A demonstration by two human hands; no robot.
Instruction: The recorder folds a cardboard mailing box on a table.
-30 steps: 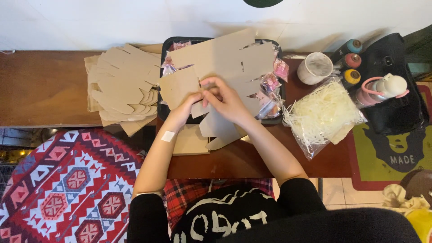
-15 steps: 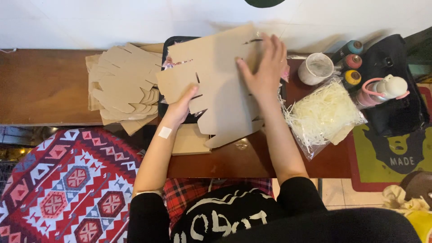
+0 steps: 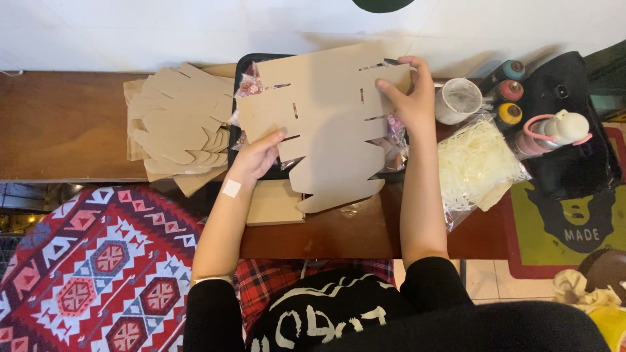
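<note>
I hold a flat brown die-cut cardboard sheet (image 3: 329, 124) with slots and pointed tabs, spread out over a black tray (image 3: 242, 65). My left hand (image 3: 256, 156) grips its lower left edge, thumb on top. My right hand (image 3: 409, 98) grips its upper right edge. A white plaster sits on my left wrist. Small pink wrapped items (image 3: 248, 85) in the tray peek out from behind the sheet.
A stack of similar cardboard cut-outs (image 3: 179, 124) lies to the left on the wooden table (image 3: 65, 124). A folded cardboard box (image 3: 274, 203) lies below the tray. At the right are a bag of pale shredded paper (image 3: 473, 163), a white cup (image 3: 458, 99), several bottles (image 3: 508, 91) and a black bag (image 3: 574, 150).
The cardboard sheet has been unfolded flat. My right hand moved from the middle up to its upper right edge, and my left hand shifted to its lower left edge.
</note>
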